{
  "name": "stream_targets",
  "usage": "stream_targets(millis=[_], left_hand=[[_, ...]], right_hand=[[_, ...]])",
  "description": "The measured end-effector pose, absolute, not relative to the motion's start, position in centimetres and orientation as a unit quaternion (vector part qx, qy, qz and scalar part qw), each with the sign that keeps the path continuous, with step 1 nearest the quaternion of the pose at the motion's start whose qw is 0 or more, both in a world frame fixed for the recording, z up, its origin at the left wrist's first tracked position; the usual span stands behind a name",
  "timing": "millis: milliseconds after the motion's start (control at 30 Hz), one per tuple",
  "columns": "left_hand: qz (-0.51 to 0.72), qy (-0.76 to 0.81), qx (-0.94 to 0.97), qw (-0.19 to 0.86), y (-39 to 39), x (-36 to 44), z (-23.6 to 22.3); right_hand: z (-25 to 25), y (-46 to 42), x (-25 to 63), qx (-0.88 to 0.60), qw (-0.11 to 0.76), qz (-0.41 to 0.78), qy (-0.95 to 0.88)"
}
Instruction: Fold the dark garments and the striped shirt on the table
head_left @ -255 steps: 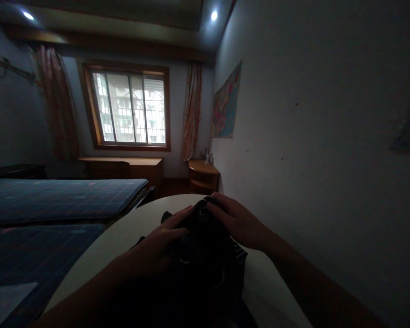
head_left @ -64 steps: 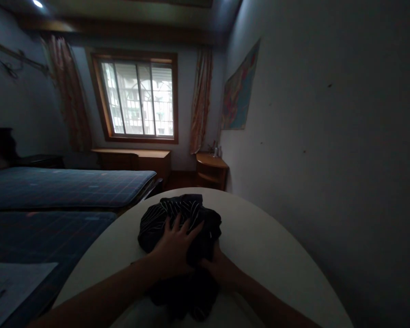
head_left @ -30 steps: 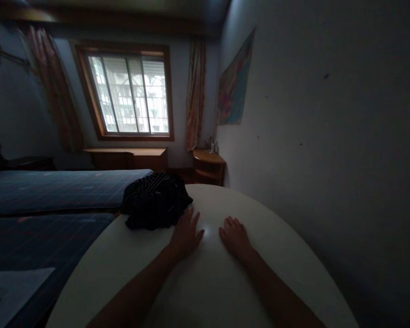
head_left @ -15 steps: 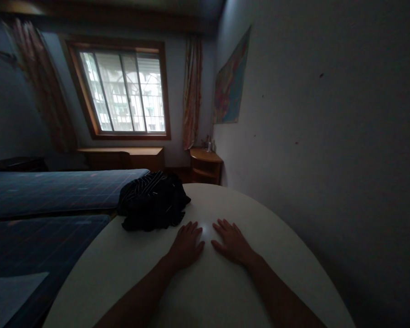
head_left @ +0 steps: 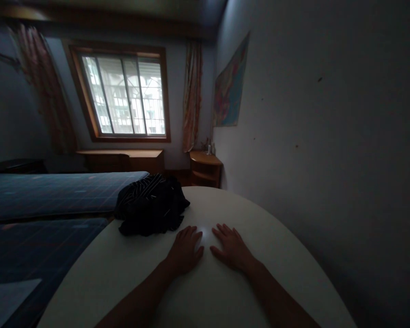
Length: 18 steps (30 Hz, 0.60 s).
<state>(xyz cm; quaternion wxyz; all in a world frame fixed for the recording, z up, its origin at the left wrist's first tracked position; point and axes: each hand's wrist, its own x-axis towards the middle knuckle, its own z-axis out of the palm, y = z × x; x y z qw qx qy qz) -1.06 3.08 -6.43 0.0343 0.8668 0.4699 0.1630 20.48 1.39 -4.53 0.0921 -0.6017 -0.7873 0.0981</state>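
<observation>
The left hand (head_left: 185, 251) and right hand (head_left: 233, 249) lie palm down on the bench (head_left: 205, 296), fingers loosely spread, thumbs pointing towards each other with bare surface between them. Both are released, with nothing in their grasp.

The cloth (head_left: 152, 209), dark with thin pale stripes on part of it, sits bunched at the bench's far-left edge, just beyond the left hand but apart from it. Its folds overlap so much that its shape cannot be told; nor can I tell whether any of it hangs over the edge. A bed (head_left: 54, 193) lies past that side.

This looks like a pause between handling steps, with the cloth set aside and crumpled. Any further handling would call for a reach to the far left and a grip on a loose fold, the left hand being nearer.
</observation>
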Motion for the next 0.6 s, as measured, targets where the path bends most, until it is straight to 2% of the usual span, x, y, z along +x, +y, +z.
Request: stream_targets(millis=[267,367,500,600], left_hand=[[0.201,0.455,0.867,0.043,3.3,-1.4,-7.0],[0.27,0.453,0.849,0.039,3.9,-1.6,-6.3],[0.424,0.47,0.771,-0.067,5.9,-3.6,-3.2],[0.473,0.516,0.698,-0.155,7.9,-6.8,-0.2]], right_hand=[[-4.6,1.6,20.5,-0.599,0.099,0.081,-0.79],[-4.9,1.7,20.5,-0.598,0.104,0.074,-0.792],[-5.1,1.9,20.6,-0.598,0.106,0.073,-0.791],[-5.0,1.9,20.7,-0.597,0.105,0.077,-0.791]])
